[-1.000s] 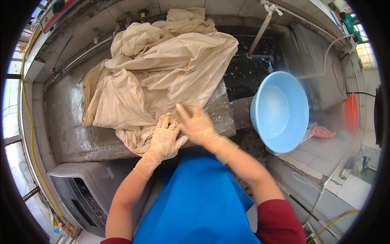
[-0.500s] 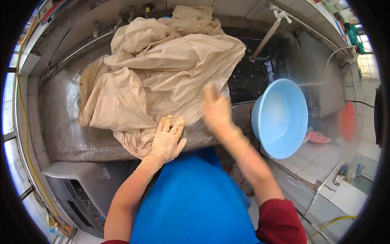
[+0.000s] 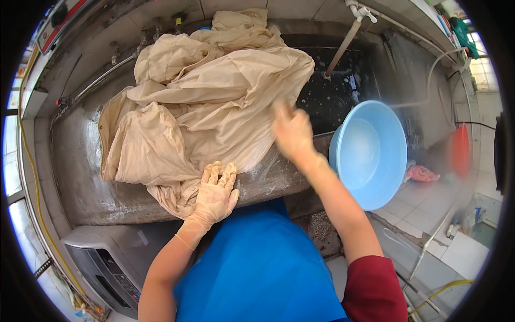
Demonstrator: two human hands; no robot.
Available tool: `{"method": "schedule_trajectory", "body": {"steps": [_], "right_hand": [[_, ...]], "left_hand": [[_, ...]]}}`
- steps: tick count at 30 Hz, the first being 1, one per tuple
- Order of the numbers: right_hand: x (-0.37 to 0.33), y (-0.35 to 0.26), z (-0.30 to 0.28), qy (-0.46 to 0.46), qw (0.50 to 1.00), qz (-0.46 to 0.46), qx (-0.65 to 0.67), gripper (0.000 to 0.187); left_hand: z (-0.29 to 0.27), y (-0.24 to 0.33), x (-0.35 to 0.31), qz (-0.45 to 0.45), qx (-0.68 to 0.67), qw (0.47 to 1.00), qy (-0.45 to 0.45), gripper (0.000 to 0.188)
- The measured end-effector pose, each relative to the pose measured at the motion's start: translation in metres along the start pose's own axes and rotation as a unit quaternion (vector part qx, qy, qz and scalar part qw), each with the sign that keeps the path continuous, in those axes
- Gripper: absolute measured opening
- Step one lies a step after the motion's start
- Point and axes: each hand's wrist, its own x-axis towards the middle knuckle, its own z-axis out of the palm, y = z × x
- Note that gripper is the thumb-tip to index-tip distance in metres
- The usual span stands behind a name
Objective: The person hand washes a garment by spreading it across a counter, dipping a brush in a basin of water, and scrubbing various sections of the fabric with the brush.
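A large beige cloth [image 3: 225, 96], wet-looking and bunched in folds, lies spread over a grey stone slab. My left hand [image 3: 214, 196], in a thin pale glove, rests flat on the cloth's near edge with its fingers stretched out. To the right, my right hand [image 3: 293, 131] is over the cloth's right edge, close to the dark water. Motion smears its fingers, so whether anything is in them does not show. Whitish suds show on the slab's edge between my hands.
A light blue basin [image 3: 370, 155] stands right of my right forearm. Behind it is a dark water trough [image 3: 335, 102] with a pipe and white tap [image 3: 366, 14] above. A grey washing machine [image 3: 115, 257] sits at the lower left. A red object [image 3: 460, 150] hangs at the far right.
The whole view has shifted slightly. My right hand has moved a little, still blurred, near the cloth's right edge. My left hand stays flat on the cloth.
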Motion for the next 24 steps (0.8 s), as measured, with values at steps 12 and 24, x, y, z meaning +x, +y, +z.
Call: {"method": "schedule_trajectory", "body": {"steps": [12, 24], "right_hand": [[-0.005, -0.003, 0.021, 0.237, 0.970, -0.022, -0.046, 0.055], [-0.056, -0.033, 0.050, -0.029, 0.996, -0.022, 0.084, 0.079]], "left_hand": [[-0.003, 0.005, 0.006, 0.008, 0.039, 0.999, 0.016, 0.058], [0.004, 0.006, -0.001, 0.004, -0.037, 0.995, 0.093, 0.052]]}}
